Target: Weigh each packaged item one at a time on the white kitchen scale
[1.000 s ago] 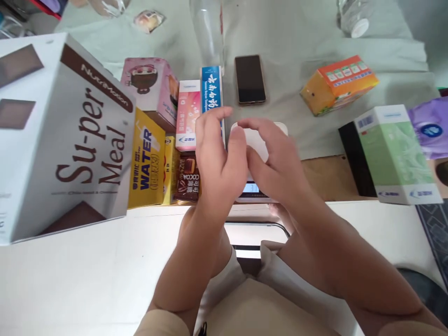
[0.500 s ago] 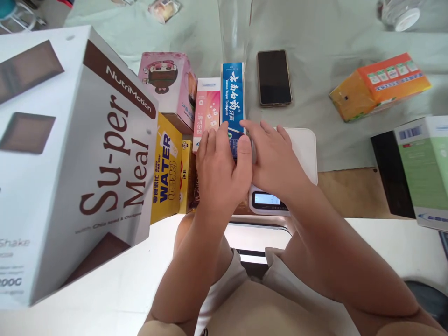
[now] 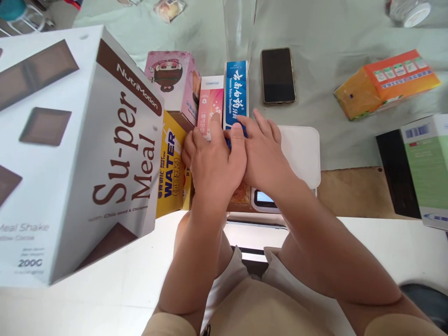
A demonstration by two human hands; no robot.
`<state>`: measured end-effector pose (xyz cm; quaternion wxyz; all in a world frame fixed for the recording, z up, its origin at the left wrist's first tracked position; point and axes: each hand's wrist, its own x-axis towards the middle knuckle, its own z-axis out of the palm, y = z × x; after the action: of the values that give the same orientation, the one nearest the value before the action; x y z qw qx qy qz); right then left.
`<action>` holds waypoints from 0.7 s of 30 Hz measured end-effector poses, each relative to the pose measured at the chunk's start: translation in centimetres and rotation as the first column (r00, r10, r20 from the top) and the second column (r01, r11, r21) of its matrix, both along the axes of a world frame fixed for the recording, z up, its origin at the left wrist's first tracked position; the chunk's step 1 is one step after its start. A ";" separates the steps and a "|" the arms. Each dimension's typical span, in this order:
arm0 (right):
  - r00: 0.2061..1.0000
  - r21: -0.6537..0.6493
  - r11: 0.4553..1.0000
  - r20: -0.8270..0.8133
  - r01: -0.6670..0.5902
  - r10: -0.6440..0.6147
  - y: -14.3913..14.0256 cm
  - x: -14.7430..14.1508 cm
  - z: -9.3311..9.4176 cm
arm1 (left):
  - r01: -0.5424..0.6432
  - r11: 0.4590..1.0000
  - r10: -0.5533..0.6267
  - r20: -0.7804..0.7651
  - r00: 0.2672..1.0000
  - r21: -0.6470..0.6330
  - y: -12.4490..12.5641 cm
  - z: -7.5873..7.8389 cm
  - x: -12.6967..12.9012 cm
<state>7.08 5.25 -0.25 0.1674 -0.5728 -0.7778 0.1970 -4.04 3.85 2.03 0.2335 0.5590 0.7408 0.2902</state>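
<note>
My left hand lies palm down, fingers apart, over the lower ends of a row of boxes. Its index finger reaches onto a pink-and-white box; its outer fingers are by the yellow WATER box. My right hand touches the left one at the thumb, its fingers spread. Its index fingertip is on the blue toothpaste box. Below the right wrist lies a white digital scale, its display partly covered. Part of a brown package shows under the hands. The palms are hidden.
A large Su-per Meal box stands close on the left. Behind the row are a pink doll-print box and a clear container. A phone, an orange pack and a green-and-white box lie to the right.
My left hand has shifted left, its outer fingers spreading toward the yellow boxes. My right hand has moved slightly up. The whole view has slid a little, with the boxes appearing further right.
</note>
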 end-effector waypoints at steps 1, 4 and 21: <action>1.000 0.001 1.000 0.000 0.006 -0.006 0.1 -0.1 0.0 | -0.009 1.000 0.008 -0.016 1.000 -0.018 0.0 0.1 0.0; 1.000 -0.012 1.000 0.019 0.022 -0.021 0.4 -0.4 0.1 | -0.033 0.996 0.027 -0.077 0.997 -0.078 0.0 0.4 0.1; 0.982 -0.038 0.999 0.187 0.024 -0.016 0.6 -1.5 2.4 | 0.043 0.951 -0.136 0.289 0.948 0.307 -0.7 -0.3 0.1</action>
<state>5.55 5.83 2.11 0.0842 -0.5998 -0.7801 0.1566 -3.98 3.17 1.69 0.2721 0.5694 0.6171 0.4700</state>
